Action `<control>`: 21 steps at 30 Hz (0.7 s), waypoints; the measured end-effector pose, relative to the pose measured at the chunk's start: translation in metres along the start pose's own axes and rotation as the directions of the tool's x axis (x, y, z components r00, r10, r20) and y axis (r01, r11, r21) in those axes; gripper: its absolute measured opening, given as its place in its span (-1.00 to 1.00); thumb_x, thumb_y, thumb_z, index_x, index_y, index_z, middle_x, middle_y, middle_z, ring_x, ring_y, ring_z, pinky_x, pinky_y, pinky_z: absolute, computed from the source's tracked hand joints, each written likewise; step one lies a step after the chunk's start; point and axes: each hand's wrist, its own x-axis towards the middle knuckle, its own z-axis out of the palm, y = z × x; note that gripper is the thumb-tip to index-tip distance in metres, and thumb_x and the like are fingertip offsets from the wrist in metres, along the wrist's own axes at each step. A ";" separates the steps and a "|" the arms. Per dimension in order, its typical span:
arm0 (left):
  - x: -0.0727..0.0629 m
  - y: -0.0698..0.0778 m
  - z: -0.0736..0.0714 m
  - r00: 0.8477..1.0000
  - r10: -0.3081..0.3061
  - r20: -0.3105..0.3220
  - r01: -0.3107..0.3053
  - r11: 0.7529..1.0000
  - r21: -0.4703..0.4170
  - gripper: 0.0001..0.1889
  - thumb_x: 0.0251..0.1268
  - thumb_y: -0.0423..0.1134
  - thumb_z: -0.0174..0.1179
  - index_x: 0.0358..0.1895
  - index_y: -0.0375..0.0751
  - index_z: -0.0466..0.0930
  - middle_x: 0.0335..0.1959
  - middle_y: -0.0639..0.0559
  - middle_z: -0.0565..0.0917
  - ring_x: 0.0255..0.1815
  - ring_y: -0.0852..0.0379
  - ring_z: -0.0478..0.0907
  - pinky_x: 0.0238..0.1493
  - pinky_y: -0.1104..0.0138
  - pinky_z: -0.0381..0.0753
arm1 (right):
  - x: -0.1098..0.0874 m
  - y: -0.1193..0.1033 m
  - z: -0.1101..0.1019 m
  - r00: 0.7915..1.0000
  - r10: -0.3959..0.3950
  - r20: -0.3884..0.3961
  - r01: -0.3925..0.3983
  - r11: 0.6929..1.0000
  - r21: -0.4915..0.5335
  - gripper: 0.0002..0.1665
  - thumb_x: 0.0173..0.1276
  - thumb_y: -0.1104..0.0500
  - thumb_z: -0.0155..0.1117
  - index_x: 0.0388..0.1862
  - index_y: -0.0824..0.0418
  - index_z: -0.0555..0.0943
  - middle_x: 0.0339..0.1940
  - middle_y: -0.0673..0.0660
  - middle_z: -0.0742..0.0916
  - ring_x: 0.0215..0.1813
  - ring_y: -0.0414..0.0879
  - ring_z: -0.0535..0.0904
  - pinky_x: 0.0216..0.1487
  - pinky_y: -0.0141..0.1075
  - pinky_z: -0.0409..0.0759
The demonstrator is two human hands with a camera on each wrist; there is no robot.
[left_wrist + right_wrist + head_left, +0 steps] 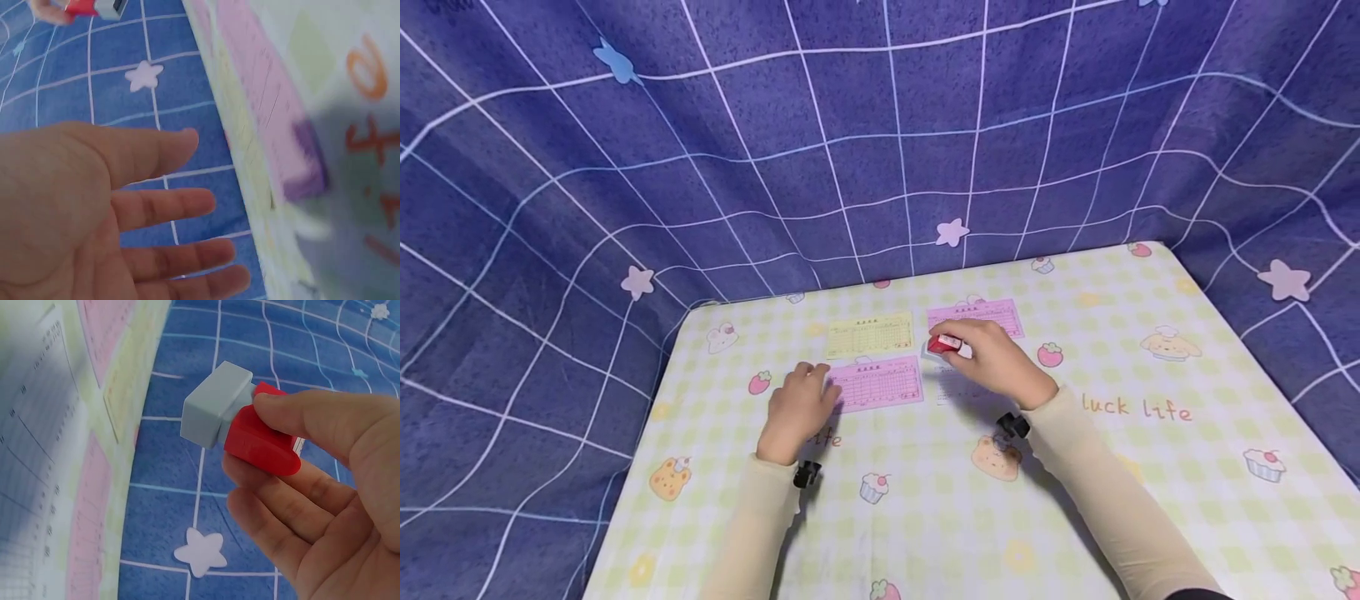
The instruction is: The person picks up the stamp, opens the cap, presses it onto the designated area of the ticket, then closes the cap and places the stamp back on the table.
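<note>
My right hand (996,354) pinches a red stamp (262,440) between thumb and fingers. The stamp's pale grey block end (215,406) points toward the papers and is held off them. Below it lies a white printed slip (958,387), partly covered by the hand. Behind that is a pink slip (1003,312), also partly hidden. My left hand (797,408) holds nothing; its fingers are spread and loosely extended beside the left end of another pink slip (880,383). Whether it touches that slip I cannot tell. A yellow slip (868,333) lies just behind.
The slips lie on a table with a green-checked cartoon tablecloth (940,517). A blue gridded curtain (850,150) hangs along the table's back and sides. Each wrist wears a small black camera mount (807,474).
</note>
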 end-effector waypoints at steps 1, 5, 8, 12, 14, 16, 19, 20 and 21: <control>0.001 -0.003 -0.002 1.000 -0.018 -0.007 0.018 1.000 -0.008 -0.48 0.57 -0.09 0.20 0.42 -0.34 0.52 0.34 -0.44 0.52 0.23 -0.42 0.58 0.00 -0.27 0.66 | 0.000 0.000 -0.002 1.000 0.005 -0.005 -0.005 1.000 0.000 -0.68 0.37 0.37 0.48 0.08 0.20 0.74 -0.03 0.09 0.83 0.02 0.01 0.77 0.14 -0.03 0.69; 0.008 -0.015 -0.004 0.995 -0.089 -0.050 0.087 0.996 -0.037 -0.46 0.56 -0.12 0.20 0.46 -0.32 0.48 0.42 -0.48 0.43 0.26 -0.48 0.54 -0.03 -0.31 0.66 | -0.001 0.001 -0.011 0.999 0.012 -0.033 -0.012 1.000 -0.004 -0.65 0.35 0.38 0.49 0.10 0.20 0.73 -0.04 0.12 0.84 0.00 0.04 0.76 0.09 -0.01 0.69; 0.012 -0.023 -0.001 0.989 -0.136 -0.061 0.133 0.990 -0.052 -0.44 0.55 -0.12 0.20 0.48 -0.32 0.45 0.43 -0.48 0.40 0.25 -0.49 0.54 -0.03 -0.31 0.65 | -0.002 0.001 -0.016 0.999 0.015 -0.050 -0.015 1.000 0.001 -0.64 0.34 0.39 0.48 0.11 0.22 0.73 -0.02 0.13 0.83 0.00 0.04 0.76 0.06 0.01 0.69; 0.018 -0.029 0.004 0.983 -0.178 -0.054 0.174 0.983 -0.066 -0.42 0.55 -0.12 0.19 0.51 -0.31 0.41 0.45 -0.50 0.36 0.26 -0.51 0.52 -0.01 -0.33 0.63 | -0.003 0.003 -0.020 0.998 0.009 -0.066 -0.009 1.000 -0.001 -0.63 0.32 0.42 0.49 0.10 0.24 0.73 0.00 0.14 0.82 -0.02 0.03 0.75 0.04 -0.01 0.68; 0.021 -0.031 0.006 0.981 -0.191 -0.043 0.188 0.980 -0.068 -0.39 0.55 -0.13 0.17 0.55 -0.31 0.37 0.47 -0.52 0.32 0.28 -0.53 0.49 -0.01 -0.35 0.62 | -0.003 0.004 -0.021 0.997 0.009 -0.072 -0.009 1.000 -0.004 -0.63 0.32 0.43 0.49 0.09 0.25 0.73 -0.01 0.14 0.82 -0.03 0.02 0.74 0.04 -0.02 0.68; 0.025 -0.032 0.007 0.979 -0.204 -0.031 0.201 0.977 -0.073 -0.38 0.56 -0.16 0.14 0.58 -0.30 0.31 0.49 -0.54 0.29 0.29 -0.56 0.47 0.00 -0.37 0.61 | -0.003 0.005 -0.021 0.997 0.009 -0.076 -0.009 1.000 -0.003 -0.63 0.31 0.42 0.50 0.09 0.24 0.74 -0.01 0.13 0.82 -0.03 0.02 0.74 0.03 -0.03 0.69; 0.029 -0.034 0.008 0.975 -0.223 -0.003 0.223 0.972 -0.068 -0.38 0.57 -0.18 0.08 0.59 -0.31 0.28 0.46 -0.56 0.29 0.29 -0.57 0.46 0.00 -0.39 0.60 | -0.003 0.005 -0.021 0.997 0.011 -0.076 -0.011 1.000 0.005 -0.63 0.31 0.43 0.50 0.09 0.24 0.73 -0.01 0.14 0.82 -0.02 0.03 0.75 0.05 -0.01 0.69; 0.030 -0.034 0.008 0.973 -0.231 0.007 0.231 0.971 -0.065 -0.40 0.57 -0.19 0.07 0.58 -0.32 0.30 0.44 -0.56 0.31 0.27 -0.55 0.47 0.01 -0.38 0.60 | -0.003 0.004 -0.020 0.997 0.013 -0.075 -0.012 1.000 0.006 -0.63 0.32 0.42 0.49 0.08 0.24 0.73 0.00 0.14 0.82 -0.01 0.04 0.75 0.06 -0.01 0.69; 0.031 -0.034 0.008 0.971 -0.237 0.015 0.238 0.970 -0.058 -0.42 0.57 -0.20 0.06 0.56 -0.33 0.33 0.40 -0.56 0.35 0.25 -0.54 0.49 0.00 -0.37 0.60 | -0.003 0.004 -0.020 0.997 0.015 -0.072 -0.014 1.000 0.009 -0.64 0.32 0.42 0.49 0.09 0.23 0.73 0.01 0.15 0.82 0.00 0.05 0.75 0.07 0.00 0.69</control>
